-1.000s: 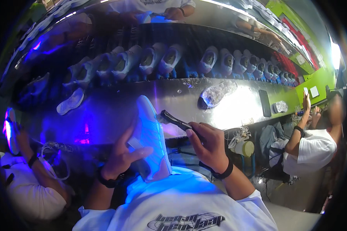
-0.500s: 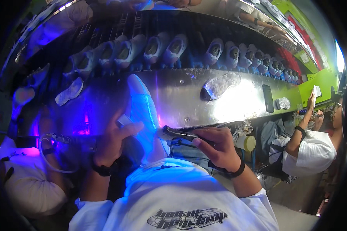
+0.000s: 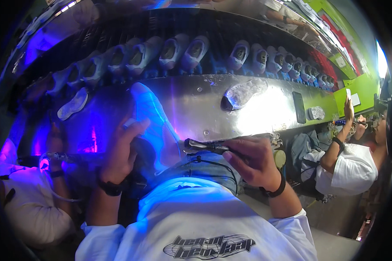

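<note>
A pale shoe (image 3: 154, 115), glowing blue under the light, stands tilted in front of me with its toe pointing away. My left hand (image 3: 128, 141) grips its left side, thumb lying over the upper. A small pale patch shows by those fingers, too unclear to name. Between the fingers and thumb of my right hand (image 3: 252, 161) is a slim dark tool (image 3: 207, 147) with a thicker rounded head. That head is close to the shoe's right side near the heel; whether they touch I cannot tell.
Beyond the metal bench (image 3: 196, 113), several pale shoes (image 3: 196, 52) stand on a dark conveyor. Loose soles (image 3: 246, 93) (image 3: 73, 104) and a black phone (image 3: 299, 107) lie on the bench. Co-workers sit at my left (image 3: 35, 200) and right (image 3: 350, 169).
The shoe has turned, its toe shifting left and its side facing me more. My right hand has moved slightly right with the tool, whose head now hangs by the heel.
</note>
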Available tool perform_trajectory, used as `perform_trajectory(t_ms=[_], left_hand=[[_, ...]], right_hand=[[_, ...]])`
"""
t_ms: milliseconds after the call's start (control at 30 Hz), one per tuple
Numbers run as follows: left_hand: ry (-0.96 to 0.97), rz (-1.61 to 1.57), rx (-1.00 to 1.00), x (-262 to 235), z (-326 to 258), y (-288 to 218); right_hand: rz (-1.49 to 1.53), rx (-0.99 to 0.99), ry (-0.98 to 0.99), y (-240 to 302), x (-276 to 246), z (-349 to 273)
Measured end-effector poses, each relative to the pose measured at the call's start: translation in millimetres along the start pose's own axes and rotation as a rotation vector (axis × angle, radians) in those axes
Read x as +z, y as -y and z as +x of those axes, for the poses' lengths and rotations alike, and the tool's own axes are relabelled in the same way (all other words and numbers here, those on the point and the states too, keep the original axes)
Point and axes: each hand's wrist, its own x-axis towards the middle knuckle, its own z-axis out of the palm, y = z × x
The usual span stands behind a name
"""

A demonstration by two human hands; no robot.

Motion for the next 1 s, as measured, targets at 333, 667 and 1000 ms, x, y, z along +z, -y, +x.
perform_trajectory(t_ms=[333, 667, 1000], left_hand=[[0.082, 0.006, -0.045, -17, 6, 19], [0.115, -0.181, -0.326, -4, -13, 12], [0.307, -0.749, -0.669, -7, -19, 19]], right_hand=[[-0.189, -0.219, -0.072, -3, -14, 23], [-0.278, -0.415, -0.100, 0, -20, 54], [-0.158, -0.388, -0.065, -19, -18, 60]])
